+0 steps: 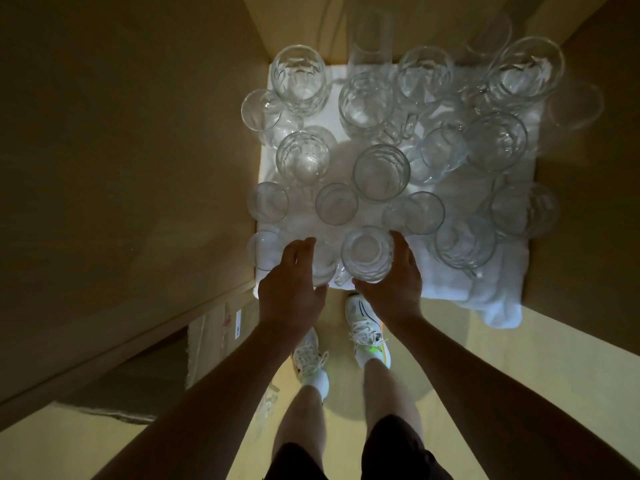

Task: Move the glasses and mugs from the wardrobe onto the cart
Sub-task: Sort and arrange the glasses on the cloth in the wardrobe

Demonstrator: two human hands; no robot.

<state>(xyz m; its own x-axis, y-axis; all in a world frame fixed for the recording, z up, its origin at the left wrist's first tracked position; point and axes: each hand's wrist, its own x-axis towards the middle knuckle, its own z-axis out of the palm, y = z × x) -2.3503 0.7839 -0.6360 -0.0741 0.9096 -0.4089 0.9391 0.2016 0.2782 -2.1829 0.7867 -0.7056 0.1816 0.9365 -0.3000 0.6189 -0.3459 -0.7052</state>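
Note:
Several clear glasses and glass mugs stand on a white towel (446, 285) on the wardrobe shelf. My right hand (394, 282) wraps a faceted clear glass (367, 252) at the shelf's front edge, thumb near side, fingers far side. My left hand (289, 289) curls round a smaller clear glass (323, 271) just left of it; that glass is partly hidden by my fingers. A small handle (341, 276) shows between the two, and I cannot tell which one it belongs to. Behind them stand more tumblers (336, 203) and a tall ribbed glass (299, 79). No cart is in view.
Wooden wardrobe walls close in on the left (138, 150) and right (588, 237). A handled mug (464, 244) stands right of my right hand. The towel's corner (502, 313) hangs over the front edge. Below are a pale wood floor and my white sneakers (367, 327).

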